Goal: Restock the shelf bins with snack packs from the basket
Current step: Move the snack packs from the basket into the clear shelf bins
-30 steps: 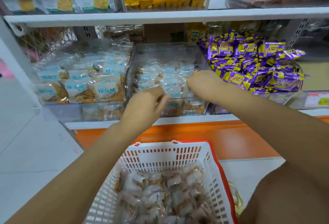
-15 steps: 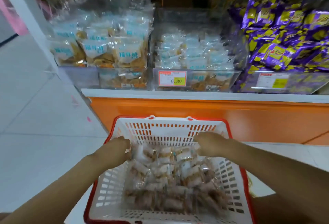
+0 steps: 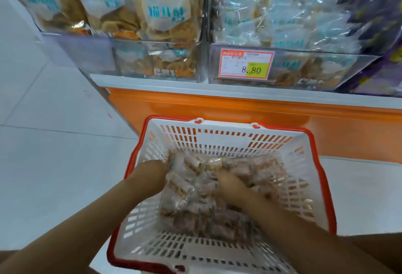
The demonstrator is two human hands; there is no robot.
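Inside the basket [image 3: 228,141] the 2 hands, left hand [image 3: 153,172] and right hand [image 3: 230,185], touch the snack packs [image 3: 204,219]; I cannot tell if their fingers grip any.

Pale tiled floor [image 3: 47,165] at your feet, evenly lit.
An orange base panel [image 3: 217,111] runs beneath the white shelf [image 3: 174,86] before you.

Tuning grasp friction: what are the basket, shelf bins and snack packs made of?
Basket: moulded plastic, matte white slotted walls, glossy red rim. Shelf bins: clear rigid plastic, probably acrylic, with sharp reflections. Snack packs: thin clear film, crinkled and glinting.
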